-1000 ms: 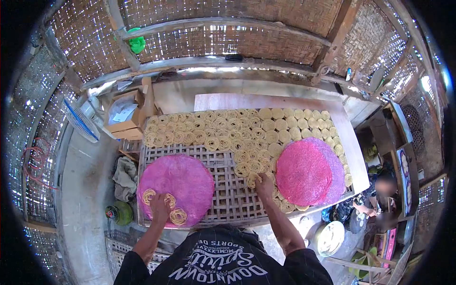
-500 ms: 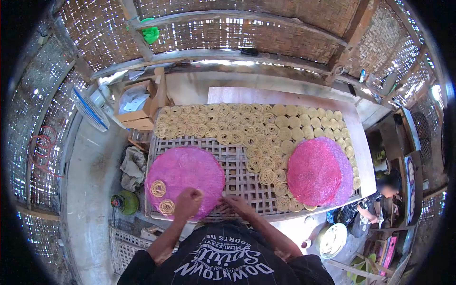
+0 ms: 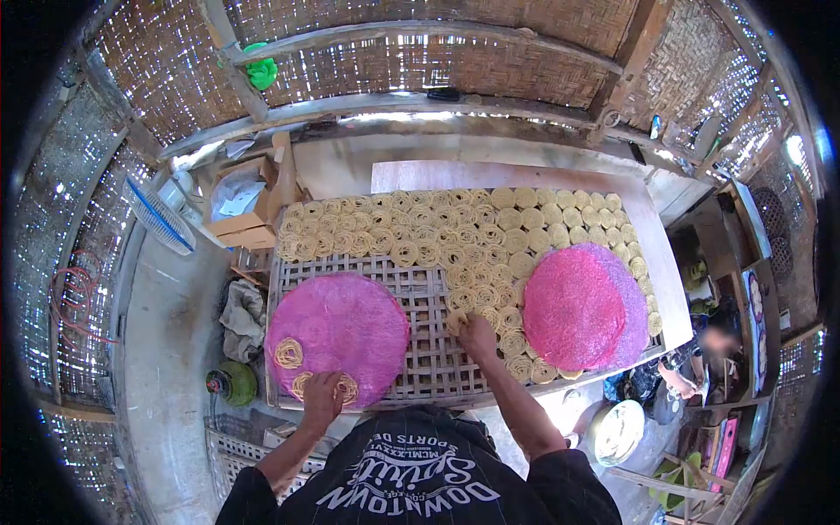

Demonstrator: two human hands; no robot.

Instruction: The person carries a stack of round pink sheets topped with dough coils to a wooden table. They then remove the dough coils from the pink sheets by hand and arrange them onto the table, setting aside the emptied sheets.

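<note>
A round pink mat (image 3: 346,324) lies on the left part of the slatted bamboo rack (image 3: 426,350), with a coiled noodle nest (image 3: 288,353) at its left edge. Close to the mat's front edge, my left hand (image 3: 324,395) is down with its fingers curled at a noodle nest (image 3: 347,390); another nest (image 3: 300,385) shows on its other side and is partly covered. Further right, my right hand (image 3: 477,336) pinches a noodle nest (image 3: 456,321) at the border of the laid-out nests (image 3: 477,254).
A second heap of pink round mats (image 3: 577,306) rests on the rack's right side. A cardboard box (image 3: 243,206) and a fan (image 3: 162,217) stand at the back left, a green gas cylinder (image 3: 234,383) at the left. Another person (image 3: 687,376) sits low at the right by a bright basin (image 3: 618,434).
My right hand has moved right and forward from the mat's edge to the rows, with a noodle nest. My left hand has come down and left onto the nests on the mat.
</note>
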